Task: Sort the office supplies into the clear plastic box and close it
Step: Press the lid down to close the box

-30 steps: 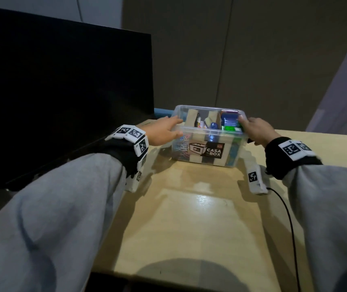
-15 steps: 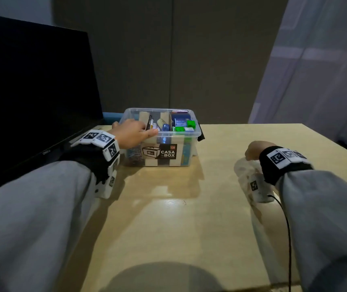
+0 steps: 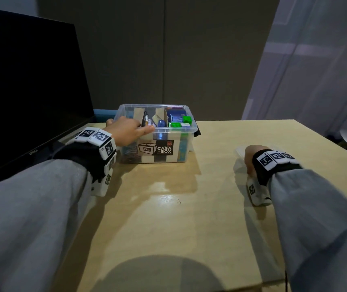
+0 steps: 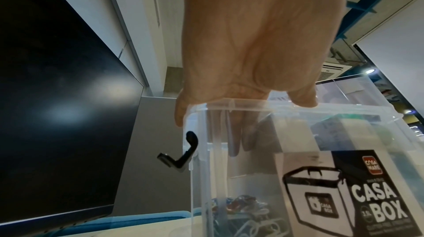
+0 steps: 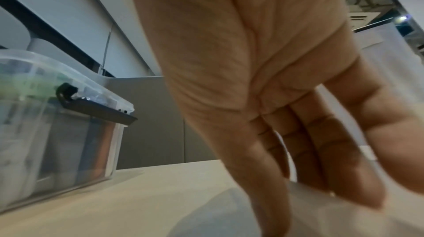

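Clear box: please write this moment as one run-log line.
clear box: open, filled, on table | left hand: grips box rim | right hand: reaches down to lid | stage: before closing

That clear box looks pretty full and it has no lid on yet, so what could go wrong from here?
1. Items in the clear box, such as the green blocks, sit near the rim and may stop the lid seating.
2. The right hand reaches down onto the clear lid lying flat on the table; it may be hard to pick up.
3. Only the left hand steadies the box, so pressing could shift it.
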Motion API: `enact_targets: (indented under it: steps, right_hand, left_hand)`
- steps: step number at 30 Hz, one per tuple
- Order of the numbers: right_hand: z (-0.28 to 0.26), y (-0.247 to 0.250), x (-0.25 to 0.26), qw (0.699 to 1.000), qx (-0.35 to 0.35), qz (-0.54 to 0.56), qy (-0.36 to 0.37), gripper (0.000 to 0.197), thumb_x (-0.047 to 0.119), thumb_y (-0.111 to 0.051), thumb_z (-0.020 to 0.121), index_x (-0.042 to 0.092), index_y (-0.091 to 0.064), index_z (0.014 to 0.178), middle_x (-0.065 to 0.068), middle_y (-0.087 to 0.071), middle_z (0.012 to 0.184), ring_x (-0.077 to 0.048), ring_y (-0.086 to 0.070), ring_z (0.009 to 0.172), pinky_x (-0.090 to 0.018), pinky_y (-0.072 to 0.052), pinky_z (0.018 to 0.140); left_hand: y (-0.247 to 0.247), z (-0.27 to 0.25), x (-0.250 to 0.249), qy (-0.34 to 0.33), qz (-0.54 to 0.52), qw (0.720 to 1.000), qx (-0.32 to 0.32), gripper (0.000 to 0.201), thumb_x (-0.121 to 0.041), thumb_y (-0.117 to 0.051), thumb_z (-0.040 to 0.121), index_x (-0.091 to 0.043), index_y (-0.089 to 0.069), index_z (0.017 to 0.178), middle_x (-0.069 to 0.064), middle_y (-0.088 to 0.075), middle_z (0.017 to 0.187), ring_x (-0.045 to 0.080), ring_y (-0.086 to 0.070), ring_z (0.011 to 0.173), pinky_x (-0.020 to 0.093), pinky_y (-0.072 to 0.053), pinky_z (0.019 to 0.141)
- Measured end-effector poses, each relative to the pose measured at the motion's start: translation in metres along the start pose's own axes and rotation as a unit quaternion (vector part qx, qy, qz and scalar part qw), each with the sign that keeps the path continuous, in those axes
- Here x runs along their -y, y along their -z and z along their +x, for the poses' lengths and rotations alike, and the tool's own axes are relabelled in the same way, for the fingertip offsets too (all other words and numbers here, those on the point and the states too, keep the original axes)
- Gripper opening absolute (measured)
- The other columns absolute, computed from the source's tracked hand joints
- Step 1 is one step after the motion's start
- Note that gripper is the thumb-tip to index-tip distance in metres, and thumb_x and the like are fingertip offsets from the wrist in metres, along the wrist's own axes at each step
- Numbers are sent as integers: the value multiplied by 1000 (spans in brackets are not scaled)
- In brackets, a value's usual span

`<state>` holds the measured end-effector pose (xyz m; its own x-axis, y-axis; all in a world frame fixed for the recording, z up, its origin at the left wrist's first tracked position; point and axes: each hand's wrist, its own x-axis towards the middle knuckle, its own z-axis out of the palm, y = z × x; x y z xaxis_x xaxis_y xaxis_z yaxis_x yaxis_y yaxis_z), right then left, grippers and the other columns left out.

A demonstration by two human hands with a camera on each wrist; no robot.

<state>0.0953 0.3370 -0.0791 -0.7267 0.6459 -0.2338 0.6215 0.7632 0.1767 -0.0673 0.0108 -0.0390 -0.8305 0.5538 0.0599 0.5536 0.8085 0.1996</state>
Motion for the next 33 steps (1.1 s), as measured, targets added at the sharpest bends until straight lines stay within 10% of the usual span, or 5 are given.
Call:
enact_targets:
  steps: [5,9,15,21,33]
  right_hand:
    - [68,-29,8,999,-13,29,-6,31,29,-59,82,9,-61,106,-9,-55,79,-30,-57,76,-43,-51,82]
    - [18,-4,47,999,14,32,26,17,27,-63,76,11,-63,82,-7,-50,69,-31,-61,76,-47,-54,81]
    - [181,-71,44,994,33,100,28,51,50,-59,48,5,-62,71,-25,-63,76,-47,-64,71,-77,-42,72]
    - [2,-3,81,992,-19,67,102,17,23,-65,74,13,-57,63,-5,-57,62,-25,-62,60,-49,-57,73]
    - [-42,69,43,973,-105,196,60,27,23,-72,80,9,-51,69,-10,-64,72,-28,-64,66,-34,-54,68]
  left_hand:
    - [-1,0,2,-1,2,1000,-2,59,-68,-23,94,-21,-59,94,6,-63,108,30,-51,120,57,-20,110]
    - [-2,0,2,0,5,1000,-4,59,-67,-22,94,-21,-59,93,7,-63,111,31,-48,124,56,-19,110]
    - [-4,2,2,1,15,1000,-12,67,-68,-22,94,-16,-63,100,8,-64,109,31,-47,124,56,-21,109]
    - [-6,1,1,-1,18,1000,-18,65,-67,-24,94,-15,-62,99,10,-64,111,31,-48,124,55,-21,109]
    - [-2,-1,0,1,16,1000,-6,67,-70,-21,92,-17,-62,93,9,-64,111,32,-50,121,57,-23,110]
